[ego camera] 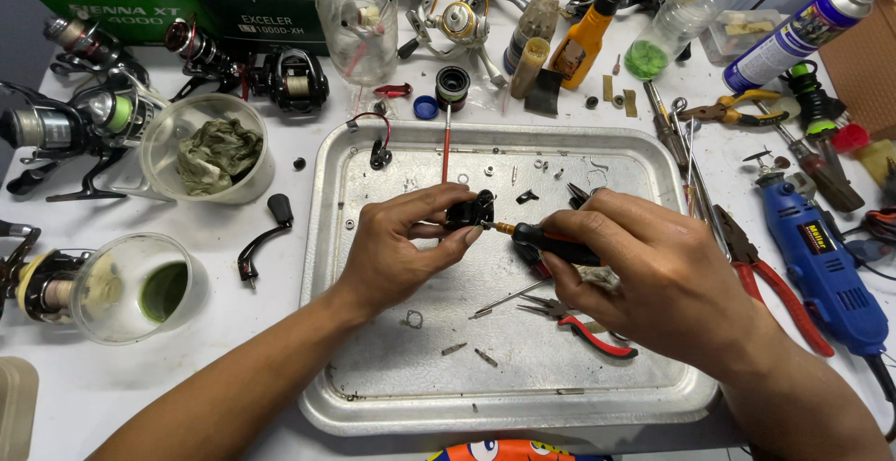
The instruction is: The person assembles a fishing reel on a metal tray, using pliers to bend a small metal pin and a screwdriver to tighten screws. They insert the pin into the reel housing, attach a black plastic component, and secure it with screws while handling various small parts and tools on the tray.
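Note:
My left hand (pixel 401 246) pinches a small black reel part (pixel 471 209) over the metal tray (pixel 373 405). In my right hand (pixel 653 265) is a black-and-orange screwdriver (pixel 551 240), its tip touching the black part's right side. Under my right hand lie red-handled pliers (pixel 593 335) and thin metal picks. Small screws, washers and a clip are scattered over the tray floor.
Fishing reels (pixel 289 76) crowd the left and back of the white table. Also there: a plastic cup with a rag (pixel 215 148), a cup of green liquid (pixel 149 288), a black reel handle (pixel 261 237), bottles, a spray can (pixel 803 27), a blue rotary tool (pixel 821 256), pliers at right.

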